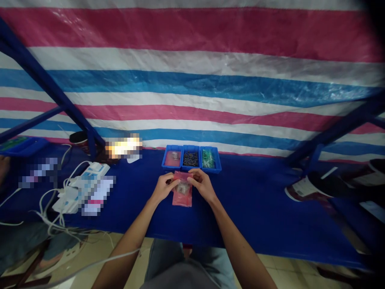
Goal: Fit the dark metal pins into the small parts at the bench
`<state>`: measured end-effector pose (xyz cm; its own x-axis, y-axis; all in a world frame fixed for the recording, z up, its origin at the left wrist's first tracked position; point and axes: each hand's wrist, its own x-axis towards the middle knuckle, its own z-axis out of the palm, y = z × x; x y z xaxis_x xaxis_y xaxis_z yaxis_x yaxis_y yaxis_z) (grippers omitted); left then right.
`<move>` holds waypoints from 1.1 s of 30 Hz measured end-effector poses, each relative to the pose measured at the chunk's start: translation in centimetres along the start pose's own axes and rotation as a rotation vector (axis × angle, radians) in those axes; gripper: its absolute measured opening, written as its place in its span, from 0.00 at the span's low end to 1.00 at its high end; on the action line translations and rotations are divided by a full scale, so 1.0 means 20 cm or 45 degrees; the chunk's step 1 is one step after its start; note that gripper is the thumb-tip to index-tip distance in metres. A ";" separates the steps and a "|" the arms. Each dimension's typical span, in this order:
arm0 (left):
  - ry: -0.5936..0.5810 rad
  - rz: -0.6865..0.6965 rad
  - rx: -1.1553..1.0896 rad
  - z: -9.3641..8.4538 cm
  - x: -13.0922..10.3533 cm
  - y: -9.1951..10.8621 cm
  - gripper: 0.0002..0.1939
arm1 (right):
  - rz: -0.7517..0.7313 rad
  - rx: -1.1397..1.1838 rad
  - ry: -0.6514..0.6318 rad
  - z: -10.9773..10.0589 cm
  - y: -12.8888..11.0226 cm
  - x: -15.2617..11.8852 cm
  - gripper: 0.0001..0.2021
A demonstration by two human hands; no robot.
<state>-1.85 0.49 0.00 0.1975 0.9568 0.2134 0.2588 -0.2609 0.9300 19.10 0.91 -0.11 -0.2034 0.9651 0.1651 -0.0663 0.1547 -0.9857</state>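
Between my two hands is a small pink plastic bag (182,199) with something greyish inside, too small to make out. My left hand (165,186) pinches its upper left edge, and my right hand (203,184) pinches the upper right edge. Just beyond my hands stand three blue bins side by side. The left bin (164,164) holds pink bags, the middle bin (190,168) holds dark screws, and the right bin (218,165) holds small green and clear packets.
A white power strip (98,168) with tangled cables lies at the left on the blue table (249,200). Dark tubs (303,188) stand at the right. Another person's hand (3,166) shows at the far left edge. Blue frame posts rise on both sides.
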 end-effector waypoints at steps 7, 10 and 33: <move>0.108 -0.053 -0.132 -0.02 0.00 -0.01 0.19 | -0.166 -0.556 -0.103 0.03 -0.02 -0.02 0.16; 0.014 -0.046 -0.106 -0.01 0.00 -0.01 0.18 | -0.174 -0.515 -0.015 0.03 -0.02 -0.02 0.17; -0.099 -0.004 -0.033 -0.03 -0.01 -0.01 0.19 | -0.252 -0.701 -0.156 0.07 -0.02 -0.04 0.16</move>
<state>-2.47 0.50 -0.04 0.2698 0.9445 0.1875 0.2351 -0.2534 0.9383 17.87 -0.14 0.20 -0.3525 0.8804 0.3173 0.3953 0.4474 -0.8022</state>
